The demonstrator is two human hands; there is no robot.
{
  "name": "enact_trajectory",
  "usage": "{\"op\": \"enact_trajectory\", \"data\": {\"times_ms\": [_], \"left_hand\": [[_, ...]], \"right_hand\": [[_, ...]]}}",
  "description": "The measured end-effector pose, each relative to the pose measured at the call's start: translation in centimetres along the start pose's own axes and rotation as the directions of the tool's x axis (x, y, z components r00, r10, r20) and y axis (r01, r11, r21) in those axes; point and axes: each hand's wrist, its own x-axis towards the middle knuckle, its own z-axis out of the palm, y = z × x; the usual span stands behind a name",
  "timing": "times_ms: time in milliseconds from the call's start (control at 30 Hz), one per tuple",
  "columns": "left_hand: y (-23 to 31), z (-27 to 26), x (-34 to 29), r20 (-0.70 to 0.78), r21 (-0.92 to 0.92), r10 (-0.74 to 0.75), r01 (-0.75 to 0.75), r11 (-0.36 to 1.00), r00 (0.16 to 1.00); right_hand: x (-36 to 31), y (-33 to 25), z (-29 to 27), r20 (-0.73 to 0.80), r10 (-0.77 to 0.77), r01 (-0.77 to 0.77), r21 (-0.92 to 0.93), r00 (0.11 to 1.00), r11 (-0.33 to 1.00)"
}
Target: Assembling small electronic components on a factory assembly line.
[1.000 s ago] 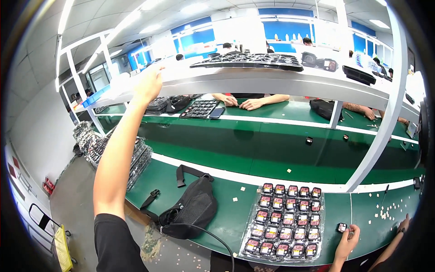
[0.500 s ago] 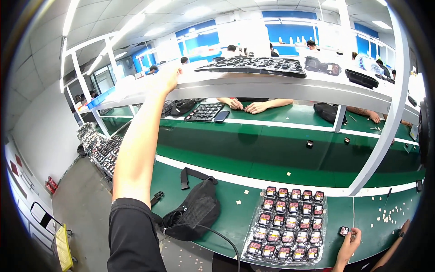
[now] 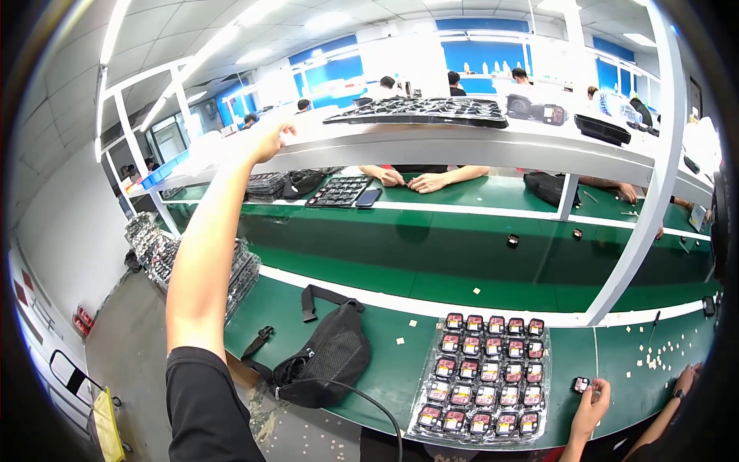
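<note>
My left arm is raised, and my left hand point(image 3: 269, 143) is at the front edge of a white shelf point(image 3: 431, 142). Its fingers are loosely bent and apart, with nothing visible in them. Low on the right, my right hand point(image 3: 591, 406) has its fingers closed on a small black case point(image 3: 581, 384) with a label, just over the green bench point(image 3: 385, 389). Left of that hand lies a clear plastic tray point(image 3: 422, 420), filled with rows of similar black cases point(image 3: 486, 395) with reddish labels.
A black bag point(image 3: 327, 358) with straps lies on the bench. Black trays point(image 3: 416, 112) sit on the shelf. A slanted post point(image 3: 631, 246) rises at right. Another person's forearm point(image 3: 668, 404) is beside my right hand; a co-worker's hands point(image 3: 408, 181) work opposite. Stacked trays point(image 3: 154, 250) stand left.
My left hand has drawn back a little to the left along the shelf edge. The view has turned slightly right. My right hand keeps its hold on the small black case.
</note>
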Motion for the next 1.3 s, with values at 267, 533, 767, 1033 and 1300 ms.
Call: {"op": "enact_trajectory", "data": {"times_ms": [267,533,767,1033,1300], "left_hand": [[-3.0,-0.2,-0.4,-0.484,0.107,0.159,-0.122,0.987,0.861],[-2.6,-4.4,-2.8,-0.726,0.286,0.192,0.036,0.958,0.66],[-3.2,-7.2,-6.9,-0.893,0.252,0.223,0.022,0.968,0.391],[-0.2,-8.5,-20.6,-0.967,0.133,0.145,-0.072,0.989,0.21],[15.0,-3.7,-27.5,-0.751,0.602,0.659,-0.437,0.669,-0.026]], "right_hand": [[0.1,-0.2,0.4,-0.001,-0.01,0.01,0.037,1.0,0.999],[0.1,-0.2,0.5,0.047,0.02,-0.023,0.047,0.999,0.999],[-0.3,-2.8,-0.1,0.041,0.04,-0.04,0.019,0.998,0.999],[-0.2,-4.3,0.2,-0.06,0.04,-0.035,0.083,0.997,0.996],[-0.5,-4.7,-0.6,-0.123,0.051,-0.04,0.087,0.991,0.995]]}}
